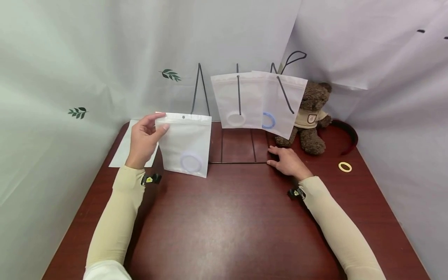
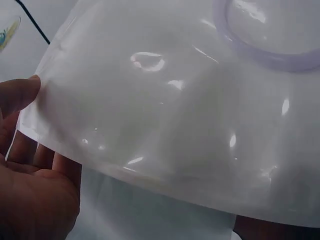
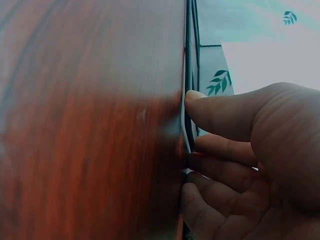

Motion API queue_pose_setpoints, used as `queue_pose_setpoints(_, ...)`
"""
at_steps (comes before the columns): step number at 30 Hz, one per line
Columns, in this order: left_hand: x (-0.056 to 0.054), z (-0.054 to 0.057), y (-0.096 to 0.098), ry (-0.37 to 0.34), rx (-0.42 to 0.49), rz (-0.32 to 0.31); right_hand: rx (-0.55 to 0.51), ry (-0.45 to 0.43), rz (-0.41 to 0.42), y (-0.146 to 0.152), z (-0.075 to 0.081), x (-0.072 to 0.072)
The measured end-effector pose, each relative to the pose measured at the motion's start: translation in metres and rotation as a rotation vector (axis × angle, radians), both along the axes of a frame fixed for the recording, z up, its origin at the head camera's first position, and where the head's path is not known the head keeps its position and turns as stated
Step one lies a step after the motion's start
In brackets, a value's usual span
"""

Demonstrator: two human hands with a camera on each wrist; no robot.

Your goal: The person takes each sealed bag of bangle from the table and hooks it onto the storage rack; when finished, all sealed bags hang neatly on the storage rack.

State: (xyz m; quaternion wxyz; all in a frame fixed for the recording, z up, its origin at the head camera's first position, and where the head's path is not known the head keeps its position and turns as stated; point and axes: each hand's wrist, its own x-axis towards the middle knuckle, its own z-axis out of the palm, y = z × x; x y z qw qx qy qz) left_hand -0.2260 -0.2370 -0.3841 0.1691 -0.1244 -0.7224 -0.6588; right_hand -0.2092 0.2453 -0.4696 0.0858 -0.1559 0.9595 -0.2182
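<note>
Zip bag [image 1: 175, 146] hangs upright, roughly square, to the right of the nearer left hand [image 1: 145, 134] pinching its top-left corner, hole [image 1: 183, 117] below-left of the wire rack [image 1: 241, 163]'s left prong [image 1: 199, 65] in head view; right hand [image 1: 288, 161] touches rack's front-right corner, can't tell if gripping

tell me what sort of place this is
Probably a small staged tabletop booth, perhaps mimicking a shop display: pale fabric-like sheets enclose a dark reddish table, where two white pouches hang on a black wire rack.
</note>
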Motion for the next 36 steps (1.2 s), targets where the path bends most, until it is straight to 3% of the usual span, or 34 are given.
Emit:
queue_pose_setpoints(10,0.032,0.011,0.014,0.115,0.000,-0.037,-0.008,-0.023,-0.012,0.000,0.002,0.001)
queue_pose_setpoints(13,0.037,0.015,0.018,0.166,0.042,-0.076,-0.002,-0.019,-0.018,-0.001,0.003,0.000)
queue_pose_setpoints(18,0.042,0.022,0.026,0.243,0.108,-0.077,0.005,-0.018,-0.019,-0.002,0.004,0.000)
queue_pose_setpoints(21,0.043,0.028,0.030,0.269,0.140,-0.058,0.002,-0.018,-0.018,-0.002,0.003,-0.001)
queue_pose_setpoints(27,0.038,0.037,0.039,0.306,0.118,-0.020,0.003,-0.021,-0.018,-0.001,0.004,-0.001)
queue_pose_setpoints(32,0.031,0.035,0.045,0.306,0.148,-0.012,0.002,-0.023,-0.016,-0.001,0.003,-0.001)
queue_pose_setpoints(36,0.026,0.031,0.048,0.308,0.148,0.034,0.006,-0.015,-0.011,-0.001,0.003,-0.001)
